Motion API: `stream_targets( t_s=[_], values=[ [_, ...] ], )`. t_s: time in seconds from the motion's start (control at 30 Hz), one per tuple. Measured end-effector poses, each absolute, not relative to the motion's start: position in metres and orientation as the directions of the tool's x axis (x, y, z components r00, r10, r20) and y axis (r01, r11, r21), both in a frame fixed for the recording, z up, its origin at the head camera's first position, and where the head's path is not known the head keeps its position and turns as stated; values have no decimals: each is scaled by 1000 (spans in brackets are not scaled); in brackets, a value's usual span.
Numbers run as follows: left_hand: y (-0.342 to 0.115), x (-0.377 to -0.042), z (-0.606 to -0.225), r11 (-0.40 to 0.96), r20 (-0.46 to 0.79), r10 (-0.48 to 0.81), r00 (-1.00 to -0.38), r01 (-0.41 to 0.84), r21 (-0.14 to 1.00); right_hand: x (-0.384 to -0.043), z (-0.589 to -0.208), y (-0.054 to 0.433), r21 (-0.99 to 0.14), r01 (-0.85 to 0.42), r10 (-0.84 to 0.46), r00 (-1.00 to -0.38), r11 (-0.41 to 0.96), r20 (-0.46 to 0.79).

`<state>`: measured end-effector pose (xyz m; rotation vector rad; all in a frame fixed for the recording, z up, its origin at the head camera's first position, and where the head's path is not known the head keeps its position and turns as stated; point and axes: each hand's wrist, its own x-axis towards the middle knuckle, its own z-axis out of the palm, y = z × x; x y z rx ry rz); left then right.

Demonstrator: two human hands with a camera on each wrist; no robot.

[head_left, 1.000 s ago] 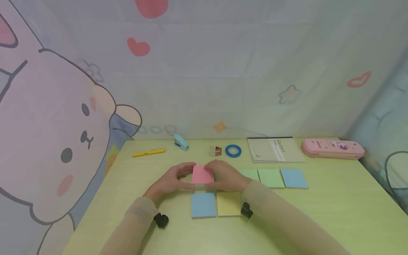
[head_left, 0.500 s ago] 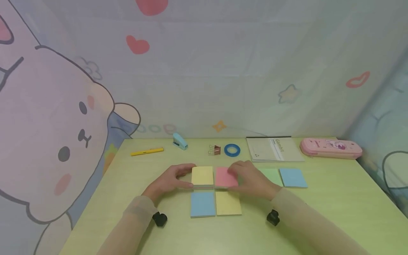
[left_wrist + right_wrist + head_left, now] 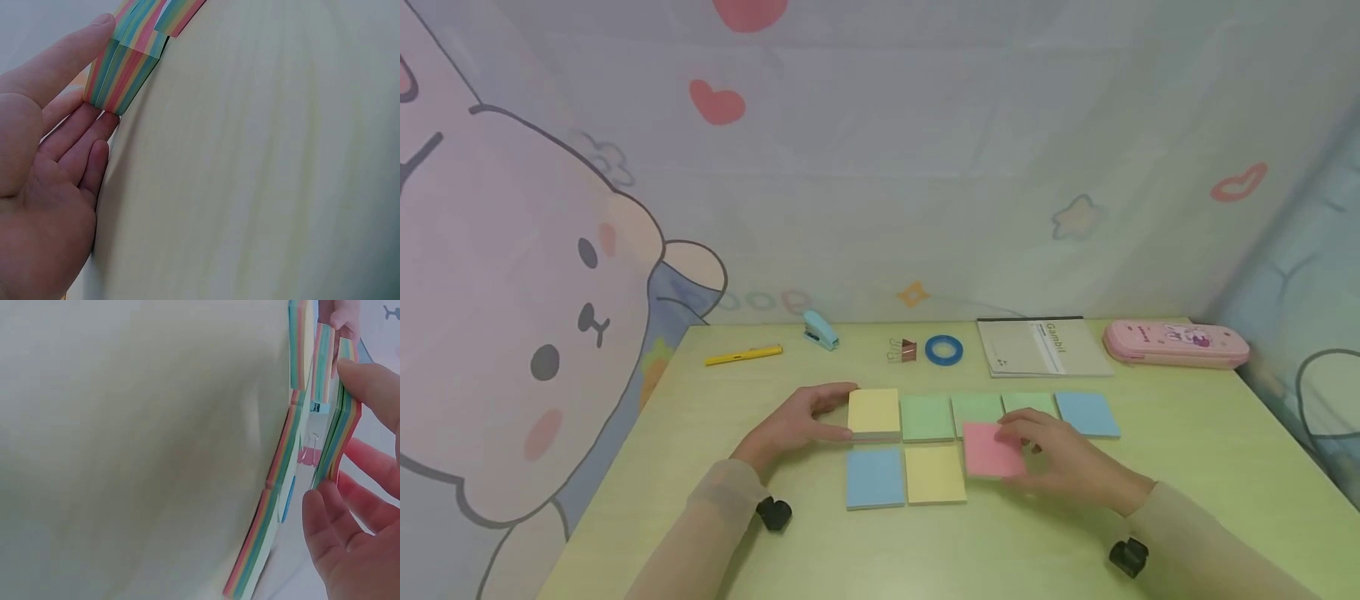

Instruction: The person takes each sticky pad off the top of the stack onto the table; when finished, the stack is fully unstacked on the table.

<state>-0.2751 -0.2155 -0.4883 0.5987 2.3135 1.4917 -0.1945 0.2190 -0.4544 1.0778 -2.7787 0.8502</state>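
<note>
My left hand point(image 3: 796, 425) holds the left side of a yellow-topped stack of sticky note pads point(image 3: 874, 412) on the table, thumb in front and fingers behind. The left wrist view shows striped, multicolored edges on this stack point(image 3: 128, 65). My right hand point(image 3: 1063, 460) pinches a pink-topped sticky note pad point(image 3: 988, 450) by its right side. In the right wrist view that pad point(image 3: 340, 428) is tilted between thumb and fingers, raised off the table. Below the stack lie a blue pad point(image 3: 876, 479) and a yellow pad point(image 3: 936, 475), side by side.
Right of the stack runs a row of green pads point(image 3: 927, 418) ending in a blue pad point(image 3: 1087, 414). Along the back lie a yellow pen point(image 3: 743, 355), stapler point(image 3: 821, 330), binder clip point(image 3: 904, 350), blue tape roll point(image 3: 943, 350), notebook point(image 3: 1030, 348) and pink pencil case point(image 3: 1176, 344).
My right hand has taken the pink pad off the top of the stack and carried it right and nearer to me, baring the yellow top. My left hand has stayed at the stack.
</note>
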Motion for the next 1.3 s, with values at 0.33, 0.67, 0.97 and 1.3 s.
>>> stream_targets(
  t_s=[0.33, 0.67, 0.97, 1.3],
  values=[
    [-214, -274, -487, 363, -46, 504, -863, 163, 917, -179, -468, 225, -393, -670, -643, -733, 629, 221],
    [-214, -275, -487, 365, -41, 512, -858, 174, 915, -181, -472, 218, -397, -645, -628, -754, 653, 192],
    [-215, -275, -488, 358, -38, 520, -854, 178, 917, -182, -472, 215, -389, -637, -621, -762, 666, 183],
    [-214, -275, -486, 363, -39, 518, -854, 179, 914, -181, -471, 214, -388, -634, -627, -762, 668, 166]
  ],
)
